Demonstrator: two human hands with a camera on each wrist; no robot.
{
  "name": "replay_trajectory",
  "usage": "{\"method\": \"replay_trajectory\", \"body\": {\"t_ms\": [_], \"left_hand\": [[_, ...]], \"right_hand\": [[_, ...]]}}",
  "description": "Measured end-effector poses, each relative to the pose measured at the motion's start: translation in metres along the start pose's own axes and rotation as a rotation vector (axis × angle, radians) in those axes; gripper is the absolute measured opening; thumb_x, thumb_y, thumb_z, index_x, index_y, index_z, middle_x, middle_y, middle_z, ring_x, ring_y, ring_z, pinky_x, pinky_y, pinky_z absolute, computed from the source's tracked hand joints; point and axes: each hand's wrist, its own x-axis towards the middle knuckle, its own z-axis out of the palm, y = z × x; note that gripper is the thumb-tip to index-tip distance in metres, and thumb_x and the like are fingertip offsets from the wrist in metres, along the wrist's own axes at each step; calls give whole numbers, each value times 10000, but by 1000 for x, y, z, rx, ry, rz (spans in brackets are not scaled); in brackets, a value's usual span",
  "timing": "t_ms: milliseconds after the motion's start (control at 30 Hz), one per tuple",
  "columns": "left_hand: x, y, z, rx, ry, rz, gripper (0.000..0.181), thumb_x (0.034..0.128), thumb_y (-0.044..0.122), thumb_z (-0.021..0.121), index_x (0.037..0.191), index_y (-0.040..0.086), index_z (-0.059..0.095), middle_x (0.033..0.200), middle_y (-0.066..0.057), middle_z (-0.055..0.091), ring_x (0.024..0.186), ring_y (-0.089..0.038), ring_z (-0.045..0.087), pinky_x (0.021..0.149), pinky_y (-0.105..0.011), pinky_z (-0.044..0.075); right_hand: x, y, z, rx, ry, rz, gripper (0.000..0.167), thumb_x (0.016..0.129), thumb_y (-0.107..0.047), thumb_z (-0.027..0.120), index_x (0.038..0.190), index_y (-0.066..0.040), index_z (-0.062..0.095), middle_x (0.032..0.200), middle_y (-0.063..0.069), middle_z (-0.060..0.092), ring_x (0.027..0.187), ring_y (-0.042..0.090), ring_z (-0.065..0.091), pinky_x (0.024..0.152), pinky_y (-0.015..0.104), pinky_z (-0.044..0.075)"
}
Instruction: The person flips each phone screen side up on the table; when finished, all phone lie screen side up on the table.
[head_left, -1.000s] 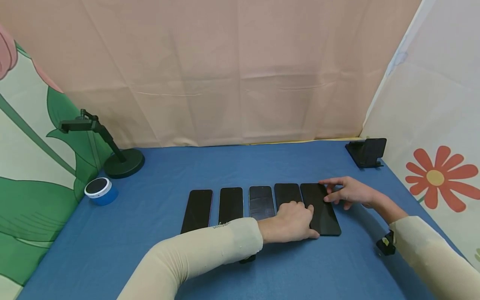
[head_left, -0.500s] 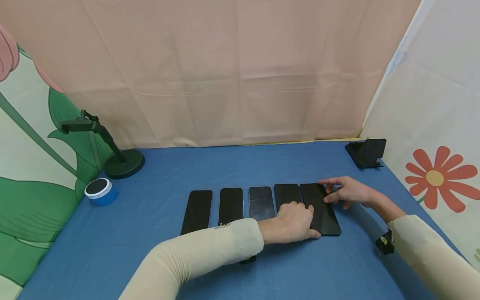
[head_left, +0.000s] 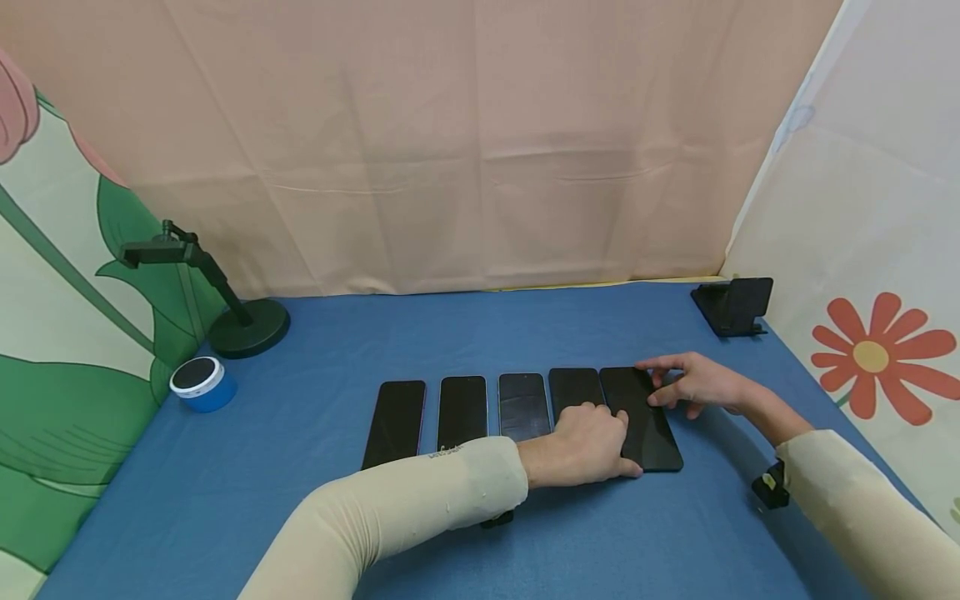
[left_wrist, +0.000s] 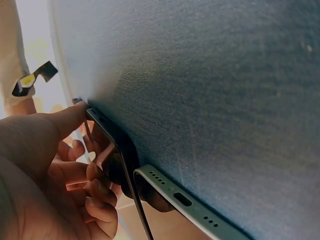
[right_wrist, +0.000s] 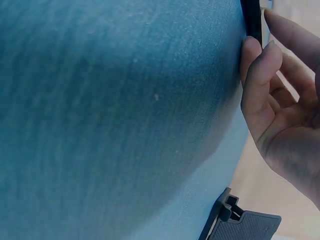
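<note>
A row of black-screened phones lies face up on the blue cloth, partly hidden by my left sleeve. My left hand [head_left: 581, 446] reaches across the row to the large black phone [head_left: 648, 433] at the right end. Its thumb is at the phone's near edge and its fingers are along the left side. My right hand [head_left: 701, 387] holds the same phone's far right corner between forefinger and thumb. The right wrist view shows the dark phone edge [right_wrist: 252, 20] there. Beside it lies another black phone [head_left: 576, 387], under my left fingers. A pale-framed phone [left_wrist: 172, 197] shows its port in the left wrist view.
Three more phones stretch leftward: a grey-screened phone [head_left: 523, 404], a narrow phone [head_left: 462, 408] and a dark phone [head_left: 393, 421]. A black folding stand [head_left: 738, 304] is at the back right. At the left are a round-based stand [head_left: 247, 325] and a blue-and-white tub [head_left: 202, 385].
</note>
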Motion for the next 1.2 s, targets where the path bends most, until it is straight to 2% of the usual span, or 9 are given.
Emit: {"method": "replay_trajectory", "body": {"t_ms": [700, 800, 900, 1033, 1133, 1200], "left_hand": [[2, -2, -5, 27, -19, -13, 726, 862, 741, 580, 1421, 278, 566, 1187, 66, 703, 1024, -116, 656, 697, -288, 553], [3, -3, -5, 34, -37, -5, 742, 866, 746, 566, 1440, 276, 548, 1203, 72, 701, 1035, -109, 662, 696, -281, 556], [3, -6, -8, 35, -81, 13, 752, 879, 756, 531, 1474, 297, 506, 1198, 80, 703, 973, -98, 674, 653, -270, 546], [-1, -17, -17, 6, -131, 46, 716, 916, 739, 482, 1514, 348, 438, 924, 69, 728, 750, -88, 652, 527, -258, 487], [-10, -33, -29, -23, -144, 46, 690, 945, 707, 463, 1537, 359, 392, 658, 50, 631, 573, -91, 560, 446, -246, 404], [-18, -47, -38, -59, -153, 32, 688, 958, 682, 467, 1551, 347, 370, 564, 50, 568, 479, -95, 466, 414, -243, 332]], "right_hand": [[7, -6, -3, -29, -28, -2, 679, 912, -242, 733, 1505, -74, 450, 1030, 108, 565, 687, 172, 546, 488, 313, 472], [8, -6, -2, -19, -39, 0, 675, 913, -229, 730, 1505, -72, 448, 1012, 100, 566, 679, 170, 538, 483, 304, 460], [9, -7, -3, -17, -48, -5, 669, 918, -222, 723, 1506, -66, 444, 962, 101, 579, 665, 175, 532, 479, 309, 456], [9, -7, -4, -33, -46, -10, 657, 930, -225, 710, 1507, -62, 441, 972, 108, 586, 671, 195, 549, 478, 333, 464], [9, -7, -5, -50, -46, -2, 653, 940, -239, 701, 1511, -68, 434, 1035, 108, 581, 699, 212, 571, 484, 340, 477], [7, -7, -6, -65, -53, -2, 661, 946, -252, 693, 1518, -65, 420, 1061, 106, 576, 710, 217, 573, 487, 339, 482]]}}
